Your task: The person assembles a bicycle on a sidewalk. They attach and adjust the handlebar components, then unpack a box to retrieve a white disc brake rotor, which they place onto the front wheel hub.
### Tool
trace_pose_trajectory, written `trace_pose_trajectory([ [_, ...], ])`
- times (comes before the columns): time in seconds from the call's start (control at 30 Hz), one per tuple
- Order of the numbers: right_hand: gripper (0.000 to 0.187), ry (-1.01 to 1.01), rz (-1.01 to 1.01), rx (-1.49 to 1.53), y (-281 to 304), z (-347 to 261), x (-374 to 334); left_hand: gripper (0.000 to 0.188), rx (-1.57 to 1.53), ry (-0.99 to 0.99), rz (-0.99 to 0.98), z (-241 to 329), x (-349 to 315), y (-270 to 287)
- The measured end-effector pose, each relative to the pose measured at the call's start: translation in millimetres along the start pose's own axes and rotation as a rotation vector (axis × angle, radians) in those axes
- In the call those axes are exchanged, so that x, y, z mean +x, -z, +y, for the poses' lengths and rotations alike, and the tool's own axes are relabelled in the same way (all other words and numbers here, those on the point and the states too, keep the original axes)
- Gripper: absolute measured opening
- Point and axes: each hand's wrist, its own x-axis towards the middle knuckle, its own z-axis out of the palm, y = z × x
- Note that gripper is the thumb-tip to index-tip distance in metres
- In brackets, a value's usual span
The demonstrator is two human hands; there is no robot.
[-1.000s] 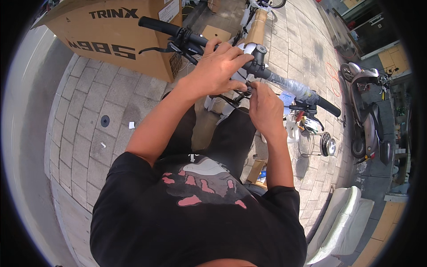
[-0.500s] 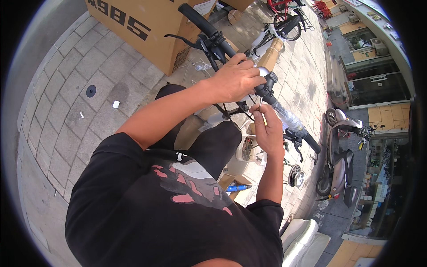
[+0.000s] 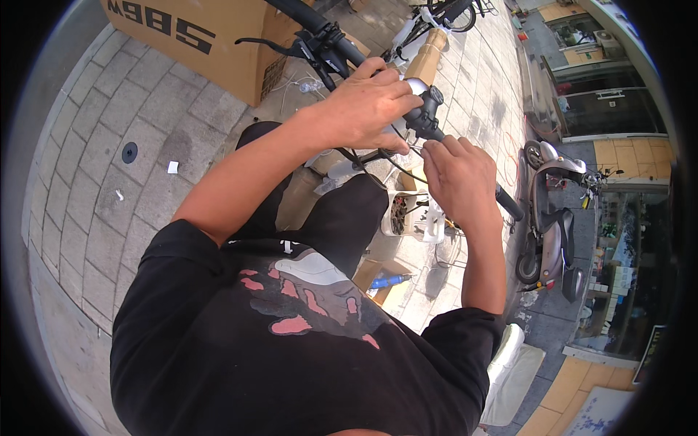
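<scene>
A black bicycle handlebar [image 3: 350, 51] slants across in front of me, its stem clamp [image 3: 424, 116] in the middle. My left hand [image 3: 367, 105] is closed over the bar just left of the clamp, its thumb reaching underneath. On the other side of the clamp, my right hand [image 3: 465, 178] curls over the bar and covers most of that half. A thin pale piece, too small to name, shows between the thumbs. The brake lever [image 3: 265, 45] sticks out at the left. Black cables [image 3: 403, 169] loop below the hands.
A large cardboard box [image 3: 196, 43] stands at the far left. Below the bar are a white tub of small parts [image 3: 398, 218] and a blue-handled tool [image 3: 390, 280] on an open carton. A parked scooter [image 3: 549, 218] stands right, beside a glass shopfront. Another bicycle [image 3: 414, 33] is farther off.
My right hand has moved up and right, from pinching a thin metal piece under the clamp to curling over the bar. The left hand stays by the clamp. The view has shifted slightly.
</scene>
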Motion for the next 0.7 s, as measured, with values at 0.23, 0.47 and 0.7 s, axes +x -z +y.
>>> trace_pose_trajectory([
  [0.23,0.010,0.006,-0.040,-0.030,0.4,0.3,15.4,0.079,-0.022,0.012,0.025,0.8,0.6,-0.8],
  [0.47,0.011,0.079,-0.118,-0.077,11.2,1.1,30.7,0.076,-0.009,0.013,0.054,3.0,0.4,-1.7],
  [0.7,0.009,0.200,-0.325,-0.246,26.3,-15.0,65.5,0.061,-0.003,0.020,0.063,2.1,-0.3,-4.1],
])
